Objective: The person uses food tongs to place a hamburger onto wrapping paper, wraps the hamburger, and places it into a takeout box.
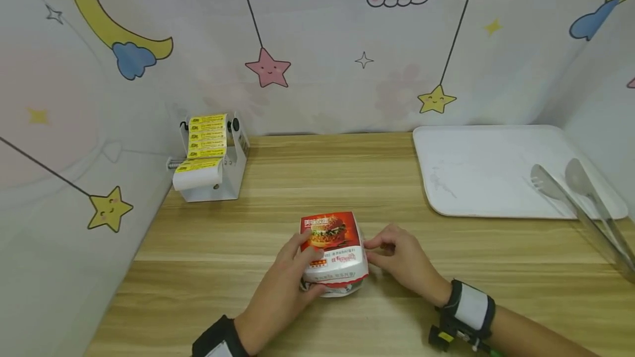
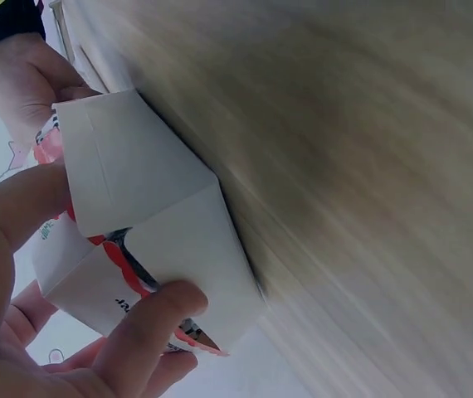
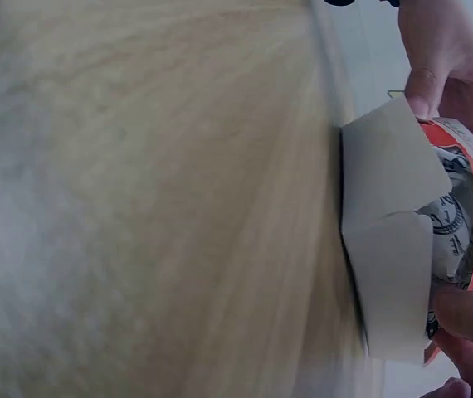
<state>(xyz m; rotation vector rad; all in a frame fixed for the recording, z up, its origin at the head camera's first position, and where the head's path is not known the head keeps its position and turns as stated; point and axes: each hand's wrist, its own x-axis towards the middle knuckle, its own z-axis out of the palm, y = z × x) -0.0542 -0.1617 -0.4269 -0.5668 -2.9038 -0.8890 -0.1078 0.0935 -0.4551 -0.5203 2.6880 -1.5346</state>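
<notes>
A red and white cardboard burger box [image 1: 337, 269] with a burger picture on its lid sits on the table. My left hand [image 1: 283, 285] grips it from the left, fingers over the lid and thumb at the front; in the left wrist view that thumb [image 2: 149, 327] lies across the seam. At the box's right side, my right hand [image 1: 404, 258] pinches its edge with thumb and forefinger. Through a gap under the lid, the right wrist view shows a printed paper wrapper [image 3: 451, 228] inside. What the wrapper covers is hidden.
On the wooden table [image 1: 317, 175], a label dispenser [image 1: 213, 164] with a roll of yellow labels stands at the back left. A white tray [image 1: 486, 169] lies at the back right, with metal tongs [image 1: 590, 203] resting across its right end. Patterned cloth walls [image 1: 327, 26] enclose the table.
</notes>
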